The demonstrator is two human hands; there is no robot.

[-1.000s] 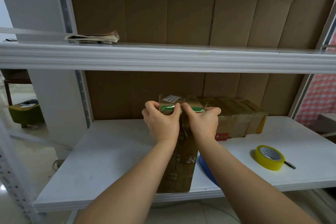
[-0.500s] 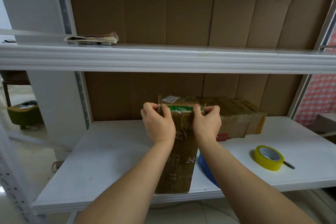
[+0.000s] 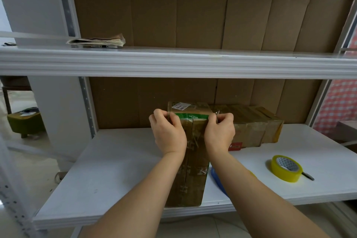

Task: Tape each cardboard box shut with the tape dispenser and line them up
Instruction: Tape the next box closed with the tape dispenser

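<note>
Left hand (image 3: pixel 168 135) and right hand (image 3: pixel 220 133) pinching green tape (image 3: pixel 193 116) stretched across cardboard box (image 3: pixel 190 170), box lengthwise from shelf (image 3: pixel 116 160) front edge to back, knuckles up.

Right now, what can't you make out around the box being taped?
Head view only:
- Blue object: mostly hidden behind the right forearm; can't identify it.
- White label on the tall box: print too small.
- Both hands' fingertips, left hand, right hand: curled over the box's far edges.

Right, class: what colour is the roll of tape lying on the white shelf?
Yellow roll of tape, seen in the head view.
</note>
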